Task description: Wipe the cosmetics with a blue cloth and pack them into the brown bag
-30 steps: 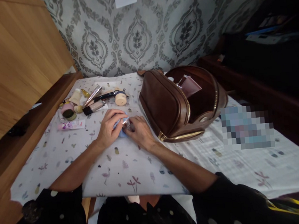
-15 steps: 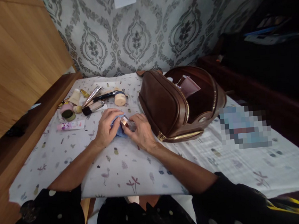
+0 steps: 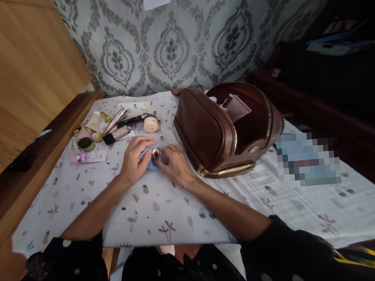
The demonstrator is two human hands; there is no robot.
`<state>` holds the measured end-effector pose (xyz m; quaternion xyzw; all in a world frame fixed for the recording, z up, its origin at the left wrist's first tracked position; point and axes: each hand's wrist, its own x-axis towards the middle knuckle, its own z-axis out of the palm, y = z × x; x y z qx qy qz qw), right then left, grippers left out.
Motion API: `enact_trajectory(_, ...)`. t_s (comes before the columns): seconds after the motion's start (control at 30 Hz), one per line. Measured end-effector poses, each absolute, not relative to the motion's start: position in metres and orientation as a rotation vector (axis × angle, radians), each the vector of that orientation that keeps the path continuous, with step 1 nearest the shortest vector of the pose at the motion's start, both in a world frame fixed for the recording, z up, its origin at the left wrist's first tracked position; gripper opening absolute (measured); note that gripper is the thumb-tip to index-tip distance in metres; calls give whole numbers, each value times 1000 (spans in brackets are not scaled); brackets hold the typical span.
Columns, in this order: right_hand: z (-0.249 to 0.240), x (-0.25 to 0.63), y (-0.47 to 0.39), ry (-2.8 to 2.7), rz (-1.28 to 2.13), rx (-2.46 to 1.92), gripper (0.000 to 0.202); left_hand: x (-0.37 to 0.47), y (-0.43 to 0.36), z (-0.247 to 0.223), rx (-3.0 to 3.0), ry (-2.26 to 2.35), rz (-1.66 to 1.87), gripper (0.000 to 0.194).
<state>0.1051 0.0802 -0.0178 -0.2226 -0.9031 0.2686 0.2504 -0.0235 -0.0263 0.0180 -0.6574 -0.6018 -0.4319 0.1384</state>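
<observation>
My left hand [image 3: 138,159] is closed around a bunched blue cloth [image 3: 150,162], which presses against a small clear bottle with a copper-coloured band [image 3: 156,153]. My right hand [image 3: 175,163] grips the bottle's clear end from the right; the fingers hide much of it. Both hands are low over the printed white cloth [image 3: 167,212] on the table. To the right of my right hand stands a brown leather toiletry bag [image 3: 203,130], its top unzipped, with a pink pouch or tube [image 3: 238,108] showing inside.
Cosmetics lie at the back left: a foundation bottle [image 3: 117,134], a silver tube [image 3: 117,119], a round beige jar [image 3: 150,124], a dark-lidded jar [image 3: 86,143] and a pink-and-white tube [image 3: 88,157]. A blurred-out item [image 3: 307,159] lies right of the bag. A wooden panel [image 3: 27,75] rises at left.
The small bottle has turned slightly between my hands, and my right fingers have shifted around it. The bag and the other cosmetics have stayed put.
</observation>
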Motion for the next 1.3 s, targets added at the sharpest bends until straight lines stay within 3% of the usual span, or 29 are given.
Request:
enact_trajectory(0.33,-17,108,79,-2224,690,-483,17,-29,-25,18,-1851,-1933,-1440,24)
enact_trajectory(0.5,-15,107,77,-2377,739,-538,29,-32,-23,14,-1797,-1948,-1428,24)
enact_trajectory(0.87,-10,110,74,-2349,754,-567,14,-22,-27,17,-1888,-1735,-1208,26)
enact_trajectory(1.03,-12,110,76,-2316,737,-549,19,-16,-26,15,-2051,-1600,-1150,22)
enact_trajectory(1.3,-17,107,79,-2294,899,-476,41,-29,-27,19,-2009,-1908,-1241,34)
